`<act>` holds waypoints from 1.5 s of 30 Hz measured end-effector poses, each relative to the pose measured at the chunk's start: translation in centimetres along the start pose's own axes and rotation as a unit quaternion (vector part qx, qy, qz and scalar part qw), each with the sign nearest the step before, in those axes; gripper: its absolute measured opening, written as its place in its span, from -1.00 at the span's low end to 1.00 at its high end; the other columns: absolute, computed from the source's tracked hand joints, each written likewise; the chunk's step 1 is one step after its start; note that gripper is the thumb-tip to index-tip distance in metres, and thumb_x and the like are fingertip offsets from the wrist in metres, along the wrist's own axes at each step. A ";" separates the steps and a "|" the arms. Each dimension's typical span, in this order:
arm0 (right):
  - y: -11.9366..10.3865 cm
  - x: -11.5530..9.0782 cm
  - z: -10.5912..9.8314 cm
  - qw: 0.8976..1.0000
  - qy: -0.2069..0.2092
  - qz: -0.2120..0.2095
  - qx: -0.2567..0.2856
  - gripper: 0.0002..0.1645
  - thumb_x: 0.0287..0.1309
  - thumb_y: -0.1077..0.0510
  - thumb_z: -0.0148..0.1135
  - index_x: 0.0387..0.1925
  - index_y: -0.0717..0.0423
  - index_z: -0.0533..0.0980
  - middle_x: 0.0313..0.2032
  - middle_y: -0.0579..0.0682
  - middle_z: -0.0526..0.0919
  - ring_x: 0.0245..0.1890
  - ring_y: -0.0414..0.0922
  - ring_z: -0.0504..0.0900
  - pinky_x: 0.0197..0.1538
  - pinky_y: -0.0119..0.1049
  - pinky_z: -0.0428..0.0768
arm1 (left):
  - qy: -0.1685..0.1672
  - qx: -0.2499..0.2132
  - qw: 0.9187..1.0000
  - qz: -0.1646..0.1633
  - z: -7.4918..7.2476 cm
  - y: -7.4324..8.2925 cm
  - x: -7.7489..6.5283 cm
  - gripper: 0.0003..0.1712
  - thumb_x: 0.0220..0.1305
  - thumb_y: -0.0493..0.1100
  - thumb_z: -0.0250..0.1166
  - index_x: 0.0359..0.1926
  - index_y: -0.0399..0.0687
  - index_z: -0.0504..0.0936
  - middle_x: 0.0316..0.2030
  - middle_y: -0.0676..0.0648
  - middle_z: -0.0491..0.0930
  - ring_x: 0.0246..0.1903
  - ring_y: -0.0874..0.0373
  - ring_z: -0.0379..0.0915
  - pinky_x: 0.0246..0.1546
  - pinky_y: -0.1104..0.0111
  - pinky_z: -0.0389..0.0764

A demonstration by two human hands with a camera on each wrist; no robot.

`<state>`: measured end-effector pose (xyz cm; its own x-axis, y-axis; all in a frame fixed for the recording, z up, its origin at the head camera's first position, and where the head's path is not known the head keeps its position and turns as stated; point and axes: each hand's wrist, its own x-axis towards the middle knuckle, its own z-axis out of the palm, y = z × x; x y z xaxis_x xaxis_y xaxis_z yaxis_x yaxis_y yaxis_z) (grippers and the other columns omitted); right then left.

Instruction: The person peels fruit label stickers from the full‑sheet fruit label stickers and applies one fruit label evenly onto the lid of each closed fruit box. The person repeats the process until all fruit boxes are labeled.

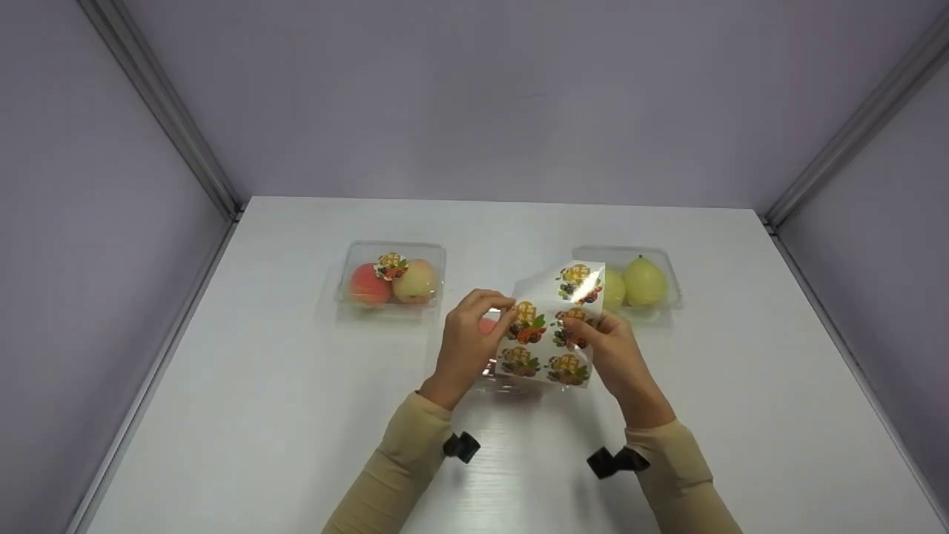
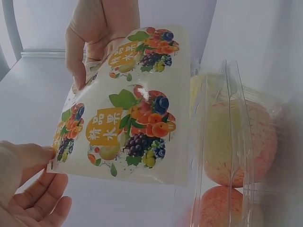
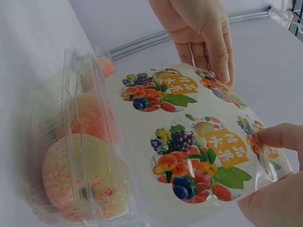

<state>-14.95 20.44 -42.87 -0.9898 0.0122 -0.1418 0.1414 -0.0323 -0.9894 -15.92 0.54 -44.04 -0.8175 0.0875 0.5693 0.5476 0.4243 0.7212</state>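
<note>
Pale lilac walls (image 1: 482,96) with grey metal strips (image 1: 172,111) at the corners enclose the white table (image 1: 245,415) I am watching over my remote feed. Taking the sticker sheet (image 1: 545,350) as the centre of my dial, I see it raised between both hands, glossy and slightly bowed, printed with fruit clusters and yellow labels. At nine o'clock the person's left hand (image 1: 468,330) pinches the sheet's edge with thumb and forefinger; my left wrist view shows its other fingers loosely bent below. At about four o'clock the right hand (image 1: 623,360) grips the opposite edge, thumb pressed on a printed cluster and fingers behind. Beneath the sheet, showing toward seven o'clock, I make out the middle box (image 1: 511,386), clear plastic, with red-speckled fruit (image 3: 78,170) inside; from the head view the sheet and hands hide much of it. Near ten o'clock stands the left box (image 1: 356,256), also clear, holding one red and one paler fruit under a sticker (image 1: 391,267) on its lid. At two o'clock, partly behind the sheet, I find the right box (image 1: 673,297) with yellow-green pears (image 1: 645,282). Tan sleeves (image 1: 400,445) enter from six o'clock.
</note>
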 end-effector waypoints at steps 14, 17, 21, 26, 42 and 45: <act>0.3 0.0 0.4 1.000 -0.004 0.002 0.003 -0.79 0.25 0.26 0.17 -0.12 0.25 0.60 -0.34 -0.20 0.72 -0.24 -0.24 0.69 -0.12 -0.36 0.64 | -0.004 0.038 0.999 -0.002 0.3 -0.3 -0.2 -0.87 0.22 -0.21 0.32 -0.24 -0.17 0.71 -0.22 -0.09 0.71 -0.12 0.10 0.64 0.00 0.30 0.63; 0.4 0.0 0.5 1.000 -0.003 0.003 0.006 -0.80 0.25 0.26 0.17 -0.12 0.25 0.60 -0.34 -0.19 0.72 -0.24 -0.23 0.69 -0.12 -0.36 0.65 | 0.001 0.055 0.998 0.008 0.3 -0.1 -0.3 -0.89 0.20 -0.22 0.34 -0.27 -0.17 0.72 -0.23 -0.09 0.69 -0.12 0.09 0.62 0.00 0.30 0.63; 0.4 0.0 0.6 1.000 0.001 0.001 -0.002 -0.77 0.25 0.25 0.19 -0.09 0.27 0.59 -0.32 -0.20 0.72 -0.23 -0.25 0.68 -0.11 -0.36 0.64 | 0.010 0.076 0.997 0.013 0.3 0.1 -0.3 -0.91 0.18 -0.23 0.35 -0.29 -0.14 0.72 -0.25 -0.07 0.65 -0.15 0.10 0.58 -0.04 0.31 0.63; 0.5 0.0 0.9 1.000 0.009 -0.005 -0.004 -0.79 0.23 0.25 0.20 -0.13 0.25 0.61 -0.34 -0.21 0.71 -0.24 -0.25 0.67 -0.12 -0.35 0.64 | 0.019 0.095 0.995 0.008 0.4 0.0 -0.3 -0.95 0.16 -0.23 0.37 -0.32 -0.09 0.71 -0.29 -0.05 0.64 -0.18 0.13 0.56 -0.08 0.34 0.63; 0.9 0.2 0.9 0.999 0.031 -0.001 0.026 -0.88 0.28 0.24 0.14 -0.31 0.16 0.59 -0.41 -0.17 0.70 -0.30 -0.25 0.68 -0.16 -0.37 0.63 | 0.044 0.068 0.996 0.037 0.4 -0.2 -0.5 -0.96 0.14 -0.25 0.39 -0.35 -0.10 0.71 -0.36 -0.01 0.68 -0.27 0.17 0.57 -0.15 0.38 0.62; 0.9 0.2 0.9 0.999 0.028 0.005 0.029 -0.88 0.28 0.23 0.14 -0.28 0.17 0.59 -0.41 -0.17 0.72 -0.31 -0.23 0.70 -0.17 -0.36 0.65 | 0.046 0.064 0.996 0.046 0.4 -0.3 -0.4 -0.96 0.12 -0.26 0.40 -0.36 -0.10 0.72 -0.37 -0.02 0.69 -0.28 0.16 0.57 -0.15 0.38 0.62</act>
<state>-15.07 19.55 -43.81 -0.9855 0.0676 -0.1557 0.1493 -0.0911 -0.9846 -15.79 0.76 -44.67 -0.7420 0.0501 0.6685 0.5870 0.5302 0.6118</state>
